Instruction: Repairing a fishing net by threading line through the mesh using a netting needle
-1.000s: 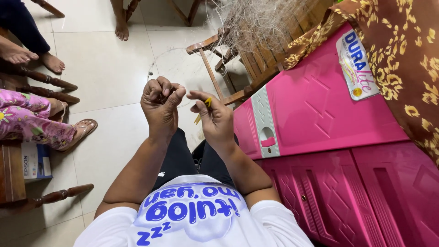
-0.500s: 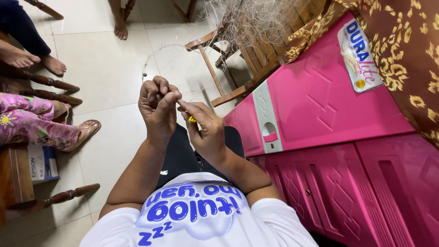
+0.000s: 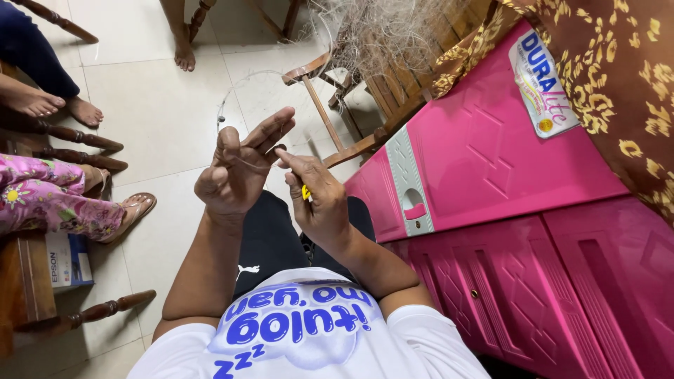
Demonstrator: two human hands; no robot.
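**Both hands up on a thin clear line above the lap**

The left hand (image 3: pixel 235 175) was raised over the lap, fingers (image 3: pixel 270 130) spread and half curled, and a thin, nearly clear strand of fishing line (image 3: pixel 242 163) ran across them, pinched against the thumb. The right hand (image 3: pixel 319 200) sat just beside it, index finger stretched toward the left fingertips, the other fingers folded shut around a small yellow tool (image 3: pixel 306 192); only a sliver of that tool peeked out, so its shape could not be told. The line looped away from the left hand in a pale arc (image 3: pixel 232 88) over the white tiled floor (image 3: pixel 147 112), faint against the tiles, and where it ended could not be made out.

Ahead of the hands, toward the far side of the floor, stood a brown wooden chair frame (image 3: pixel 330 119) with a tangled heap of pale netting (image 3: pixel 379 31) piled over it. Along the right edge of the floor ran a bright pink plastic cabinet (image 3: pixel 505 196) with moulded panel doors, a brown cloth with a gold flower pattern (image 3: pixel 625 84) draped on top. At the left edge, bare feet (image 3: pixel 42 105) and a pink floral trouser leg (image 3: pixel 49 200) of other people rested near dark turned wooden furniture legs (image 3: pixel 77 137).
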